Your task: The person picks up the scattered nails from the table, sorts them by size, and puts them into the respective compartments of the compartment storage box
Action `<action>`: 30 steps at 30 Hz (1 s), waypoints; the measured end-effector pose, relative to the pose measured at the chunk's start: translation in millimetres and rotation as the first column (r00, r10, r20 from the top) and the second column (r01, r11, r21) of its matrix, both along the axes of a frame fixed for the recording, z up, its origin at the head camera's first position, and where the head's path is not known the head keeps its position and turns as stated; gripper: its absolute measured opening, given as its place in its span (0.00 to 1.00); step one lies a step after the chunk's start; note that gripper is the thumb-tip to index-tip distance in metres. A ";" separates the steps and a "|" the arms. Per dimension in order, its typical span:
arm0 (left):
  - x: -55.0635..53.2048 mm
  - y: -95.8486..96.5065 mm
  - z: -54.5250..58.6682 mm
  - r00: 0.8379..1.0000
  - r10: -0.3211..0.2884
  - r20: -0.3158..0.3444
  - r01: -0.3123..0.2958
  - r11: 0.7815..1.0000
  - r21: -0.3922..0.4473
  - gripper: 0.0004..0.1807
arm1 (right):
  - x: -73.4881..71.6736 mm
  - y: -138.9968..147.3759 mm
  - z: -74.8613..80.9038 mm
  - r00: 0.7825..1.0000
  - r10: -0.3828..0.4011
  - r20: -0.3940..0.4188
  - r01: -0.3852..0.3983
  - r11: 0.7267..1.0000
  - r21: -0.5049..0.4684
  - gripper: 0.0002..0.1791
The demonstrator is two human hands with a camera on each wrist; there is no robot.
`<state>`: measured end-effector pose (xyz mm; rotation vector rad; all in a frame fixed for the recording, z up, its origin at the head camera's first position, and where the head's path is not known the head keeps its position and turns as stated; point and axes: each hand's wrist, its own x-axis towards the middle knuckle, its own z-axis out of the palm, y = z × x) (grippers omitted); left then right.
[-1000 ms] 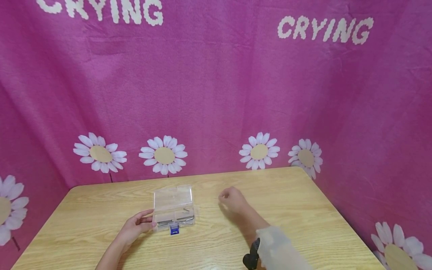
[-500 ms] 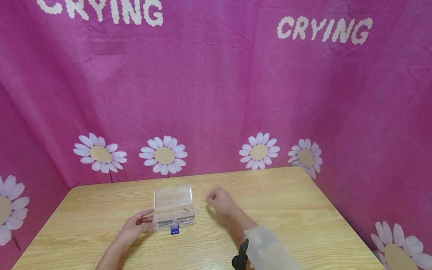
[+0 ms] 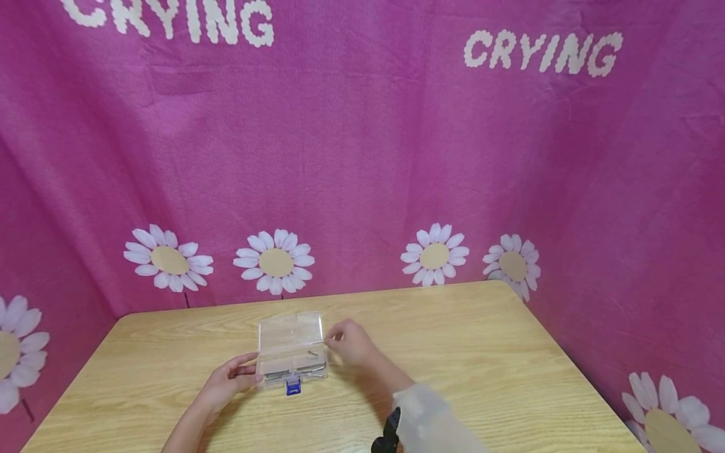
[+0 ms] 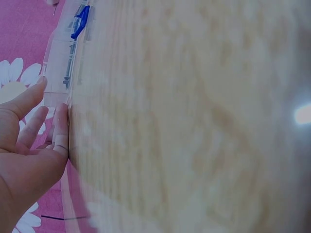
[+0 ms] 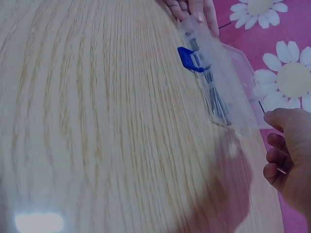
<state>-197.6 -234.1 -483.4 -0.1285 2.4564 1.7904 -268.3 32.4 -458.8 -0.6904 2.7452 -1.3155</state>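
A clear plastic box (image 3: 275,365) with its lid (image 3: 290,332) raised stands on the table; its blue latch (image 3: 293,387) faces the front. Thin metal pieces (image 5: 217,99) lie inside it. My left hand (image 3: 222,384) is at the box's left side, its fairly straight fingers touching the wall and front corner. Between thumb and forefinger my right hand (image 3: 352,345) pinches a thin dark metal pin (image 5: 262,106), close beside the right edge of the lid. The other fingers of that hand curl loosely, as the right wrist view shows.
The wood-grain table (image 3: 481,358) ends at a pink curtain (image 3: 362,157) printed with white daisies, which hangs behind and along both sides. A black wrist camera (image 3: 387,434) sits below the right sleeve (image 3: 433,418).
My right hand has moved left across the table with the pin, from well right of the box to the lid's right edge. The left hand and the box have stayed put.
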 end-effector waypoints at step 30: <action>0.3 -0.9 -1.1 1.000 0.005 0.000 -0.005 1.000 0.013 0.32 | 10.3 -37.7 -9.6 0.998 -0.018 -0.054 0.024 0.993 0.118 0.06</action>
